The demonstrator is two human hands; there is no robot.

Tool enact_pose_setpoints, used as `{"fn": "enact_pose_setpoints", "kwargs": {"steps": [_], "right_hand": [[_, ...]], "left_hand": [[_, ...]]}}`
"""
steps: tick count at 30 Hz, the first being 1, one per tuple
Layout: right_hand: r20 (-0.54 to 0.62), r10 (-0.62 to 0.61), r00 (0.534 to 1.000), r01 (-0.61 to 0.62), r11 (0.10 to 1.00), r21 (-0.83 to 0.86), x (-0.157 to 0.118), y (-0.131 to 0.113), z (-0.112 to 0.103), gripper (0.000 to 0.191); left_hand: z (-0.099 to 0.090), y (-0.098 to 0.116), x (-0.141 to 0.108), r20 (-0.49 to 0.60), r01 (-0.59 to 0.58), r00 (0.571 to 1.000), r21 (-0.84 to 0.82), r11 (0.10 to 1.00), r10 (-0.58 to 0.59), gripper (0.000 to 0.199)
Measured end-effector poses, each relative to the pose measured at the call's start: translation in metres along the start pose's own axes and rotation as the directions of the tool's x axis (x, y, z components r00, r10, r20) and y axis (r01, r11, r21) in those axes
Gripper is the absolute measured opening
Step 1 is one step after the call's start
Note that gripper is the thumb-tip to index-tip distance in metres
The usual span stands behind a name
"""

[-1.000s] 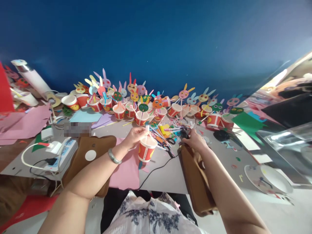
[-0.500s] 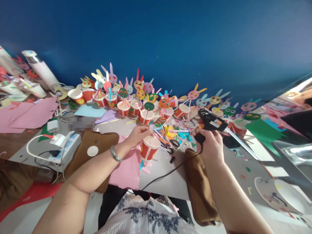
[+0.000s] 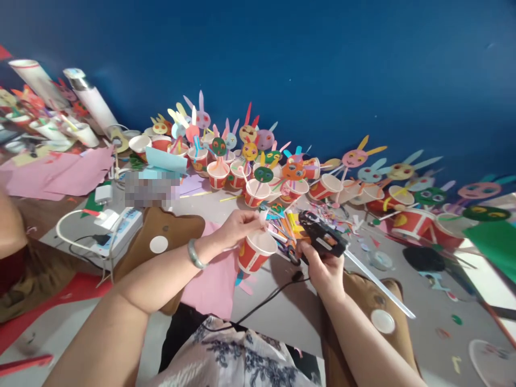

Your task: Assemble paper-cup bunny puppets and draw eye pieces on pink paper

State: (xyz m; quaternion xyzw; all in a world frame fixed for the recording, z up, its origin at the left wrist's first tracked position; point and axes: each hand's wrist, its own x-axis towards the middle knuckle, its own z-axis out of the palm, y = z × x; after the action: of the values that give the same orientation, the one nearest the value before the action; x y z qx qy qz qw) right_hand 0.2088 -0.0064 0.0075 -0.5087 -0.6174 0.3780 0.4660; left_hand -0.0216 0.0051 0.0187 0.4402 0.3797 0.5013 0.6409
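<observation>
My left hand pinches a small pale piece at the rim of a red and white paper cup, which stands over the edge of a pink sheet. Pink and blue paper shapes show under the cup. My right hand is wrapped round a black glue gun, with a clear glue stick jutting from its rear. The gun's nose points toward the cup, a short way to its right. A black cord trails from the gun toward my lap.
Rows of red cups with paper rabbit faces line the blue wall. Scissors and paper scraps lie behind the gun. At left are a power strip and a brown cushion; another brown cushion lies under my right forearm.
My right hand has brought the glue gun leftward, closer to the cup. The view has shifted, and a blue sheet at the back left now stands raised. My left hand keeps its pinch at the cup's rim.
</observation>
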Motion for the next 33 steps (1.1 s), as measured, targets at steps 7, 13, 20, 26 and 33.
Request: {"fn": "enact_pose_setpoints", "kwargs": {"steps": [7, 13, 20, 26, 33], "right_hand": [[0.031, 0.123, 0.992, -0.094, 0.877, -0.471, 0.021, 0.012, -0.003, 0.026], [0.104, 0.232, 0.967, -0.094, 0.706, -0.702, 0.031, 0.02, 0.009, 0.042], [0.117, 0.187, 0.975, -0.059, 0.729, -0.682, 0.024, 0.005, 0.004, 0.035], [-0.231, 0.136, 0.963, -0.263, 0.639, -0.723, 0.036, -0.012, -0.053, 0.032], [-0.134, -0.004, 0.991, -0.079, 0.789, -0.609, 0.033, -0.034, -0.043, 0.04]], "left_hand": [[0.0, -0.003, -0.001, 0.019, 0.067, 0.998, 0.043, 0.997, -0.068, 0.038], [-0.002, -0.004, 0.002, -0.022, 0.038, 0.999, 0.031, 0.999, -0.037, 0.037], [-0.003, -0.006, 0.005, -0.026, -0.012, 1.0, 0.03, 0.999, 0.013, 0.035], [-0.001, -0.004, 0.004, -0.053, 0.003, 0.999, 0.056, 0.998, 0.0, 0.028], [-0.002, -0.004, 0.002, 0.012, 0.02, 1.0, 0.031, 0.999, -0.02, 0.032]]}}
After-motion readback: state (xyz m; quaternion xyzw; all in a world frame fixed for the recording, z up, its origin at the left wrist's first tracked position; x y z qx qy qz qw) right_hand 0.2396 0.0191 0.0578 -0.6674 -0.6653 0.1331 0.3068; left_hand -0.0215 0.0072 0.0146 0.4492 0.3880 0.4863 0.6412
